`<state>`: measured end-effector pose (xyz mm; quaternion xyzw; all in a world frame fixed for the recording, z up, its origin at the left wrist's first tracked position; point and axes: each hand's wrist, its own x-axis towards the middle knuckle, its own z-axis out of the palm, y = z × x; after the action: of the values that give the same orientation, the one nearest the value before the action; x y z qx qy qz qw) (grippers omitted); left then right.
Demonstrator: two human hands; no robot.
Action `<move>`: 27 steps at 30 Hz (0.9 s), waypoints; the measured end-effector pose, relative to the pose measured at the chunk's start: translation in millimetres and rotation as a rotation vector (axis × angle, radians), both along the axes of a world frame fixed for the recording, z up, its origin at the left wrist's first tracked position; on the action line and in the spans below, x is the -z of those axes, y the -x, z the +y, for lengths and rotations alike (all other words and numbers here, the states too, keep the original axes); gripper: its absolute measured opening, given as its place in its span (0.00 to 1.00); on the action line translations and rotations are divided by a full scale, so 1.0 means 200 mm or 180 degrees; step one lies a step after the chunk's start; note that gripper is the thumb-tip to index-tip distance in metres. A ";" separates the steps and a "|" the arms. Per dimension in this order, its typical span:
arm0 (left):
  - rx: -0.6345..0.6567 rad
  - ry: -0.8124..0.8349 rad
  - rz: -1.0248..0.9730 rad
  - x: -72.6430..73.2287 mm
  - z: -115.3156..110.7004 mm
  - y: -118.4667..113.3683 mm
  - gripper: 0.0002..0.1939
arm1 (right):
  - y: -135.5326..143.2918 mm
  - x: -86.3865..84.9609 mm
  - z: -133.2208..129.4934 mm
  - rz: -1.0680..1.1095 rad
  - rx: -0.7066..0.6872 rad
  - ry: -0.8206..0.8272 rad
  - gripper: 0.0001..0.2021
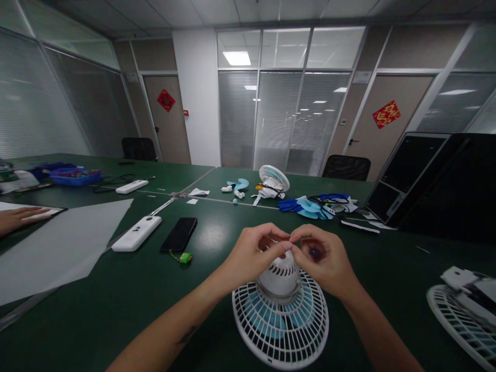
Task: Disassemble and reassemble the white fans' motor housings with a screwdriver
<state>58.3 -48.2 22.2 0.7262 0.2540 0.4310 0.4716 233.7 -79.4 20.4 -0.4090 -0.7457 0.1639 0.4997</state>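
A white fan [281, 320] with blue blades lies cage-down on the green table, its rounded motor housing [277, 281] pointing up. Over the top of that housing, my left hand [258, 253] is closed in a pinch, thumb and fingertips together. My right hand [325, 257] pinches at the same spot, its fingertips meeting those of my left. Whatever sits between the fingertips is too small or hidden to make out. A small dark purple object [315, 253] shows inside the curl of my right hand.
A black phone [180, 234] and a white power bank [137, 233] lie left of the fan. Farther back stand another fan [274, 181] and blue gloves [290, 205]. Another fan part [461, 315] is at right; a person's hand [23, 218] rests far left.
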 end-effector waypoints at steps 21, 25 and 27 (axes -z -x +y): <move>0.0479 -0.0977 0.1832 0.03 0.17 0.15 0.55 | -0.07 0.00 0.06 -0.0814 0.0365 -0.0162 0.05; 0.0512 -0.0954 0.1850 0.11 0.20 0.11 0.54 | -0.04 -0.02 0.06 -0.1189 0.0419 0.0078 0.07; 0.0511 -0.1084 0.1692 0.13 0.21 0.09 0.45 | -0.02 -0.03 0.07 -0.1258 0.0394 0.0141 0.07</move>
<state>41.2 -6.3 -3.1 0.8994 0.2345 0.2240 0.2930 238.0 -66.3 27.0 -0.4892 -0.7989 0.0658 0.3437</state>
